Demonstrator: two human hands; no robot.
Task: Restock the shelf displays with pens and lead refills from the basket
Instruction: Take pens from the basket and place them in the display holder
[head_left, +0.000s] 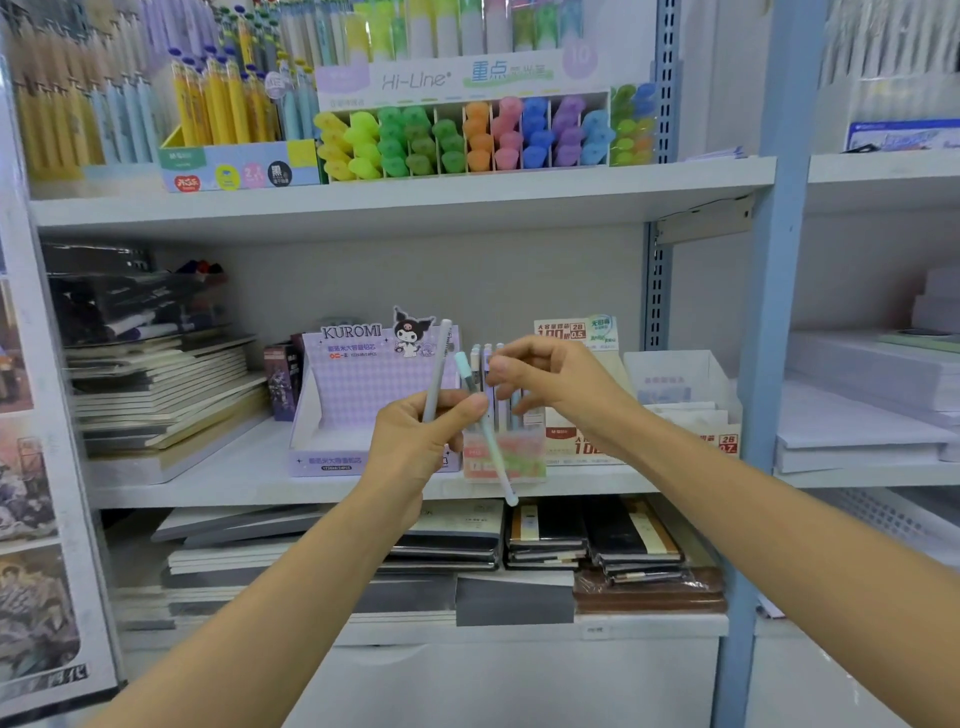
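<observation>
My left hand (423, 441) is shut on two pens in front of the middle shelf. A grey-white pen (438, 366) points up from the fist, and a pen with a mint cap (493, 452) slants down to the right. My right hand (550, 379) hovers just right of them with fingers apart, thumb and forefinger near the mint cap, holding nothing. Behind the hands stands a small clear pen display box (506, 457) with several pastel pens upright in it. No basket is in view.
A purple Kuromi lead-refill display box (353, 395) stands left of the pen box; lead-refill boxes (587, 338) and a white carton (680, 374) stand to its right. Highlighters (467, 135) and pens fill the upper shelf. Notebooks are stacked at the left and on the shelf below.
</observation>
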